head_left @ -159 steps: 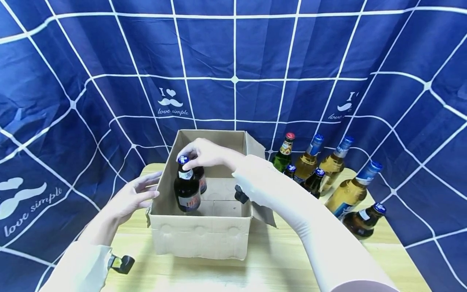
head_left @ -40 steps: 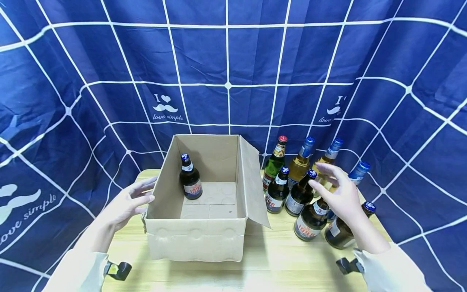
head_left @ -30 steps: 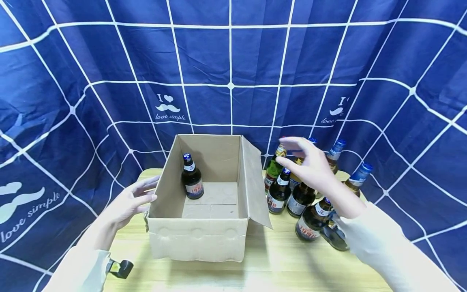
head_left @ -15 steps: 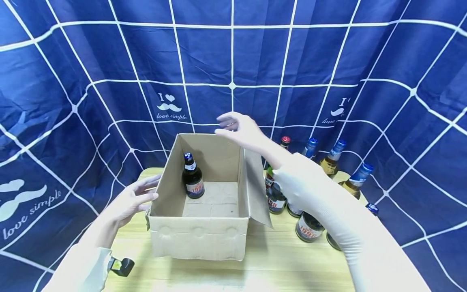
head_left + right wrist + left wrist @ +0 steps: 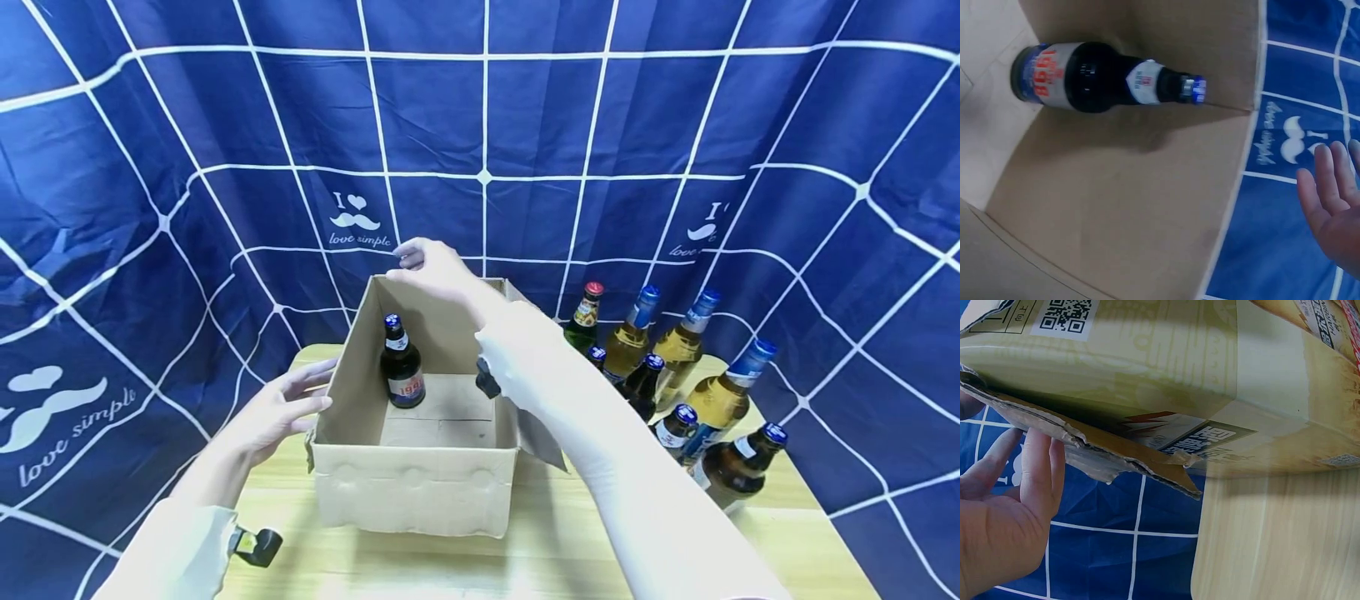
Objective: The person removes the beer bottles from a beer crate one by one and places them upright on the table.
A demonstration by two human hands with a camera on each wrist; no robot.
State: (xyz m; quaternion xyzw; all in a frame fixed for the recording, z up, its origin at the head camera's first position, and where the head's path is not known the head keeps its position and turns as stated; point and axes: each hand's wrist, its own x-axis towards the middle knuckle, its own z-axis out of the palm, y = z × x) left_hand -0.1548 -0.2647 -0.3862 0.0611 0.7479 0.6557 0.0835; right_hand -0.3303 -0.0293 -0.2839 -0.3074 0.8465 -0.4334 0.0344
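Observation:
One dark brown beer bottle [image 5: 402, 372] with a blue cap stands upright inside the cardboard box [image 5: 411, 492], against its left wall. My right hand [image 5: 435, 268] hovers over the box's far edge, fingers loosely bent and holding nothing. In the right wrist view, that hand [image 5: 1335, 209] is apart from the bottle [image 5: 1104, 77]. At the box's left side is my left hand [image 5: 270, 415], its fingers relaxed at the wall. The left wrist view shows the left hand's fingertips [image 5: 1038, 456] touching a torn cardboard flap [image 5: 1104, 447].
Right of the box, several bottles stand together on the wooden table [image 5: 600, 550]: a green one [image 5: 582, 325] with a red cap, clear golden ones [image 5: 681, 346] with blue tops, and brown ones [image 5: 738, 467]. A box flap [image 5: 542, 437] sticks out rightward. A blue curtain [image 5: 540, 108] surrounds the table.
My right hand earlier gripped a second brown bottle inside the box; that bottle is gone from there. The hand, now holding nothing, has swung left from the bottle group to above the box.

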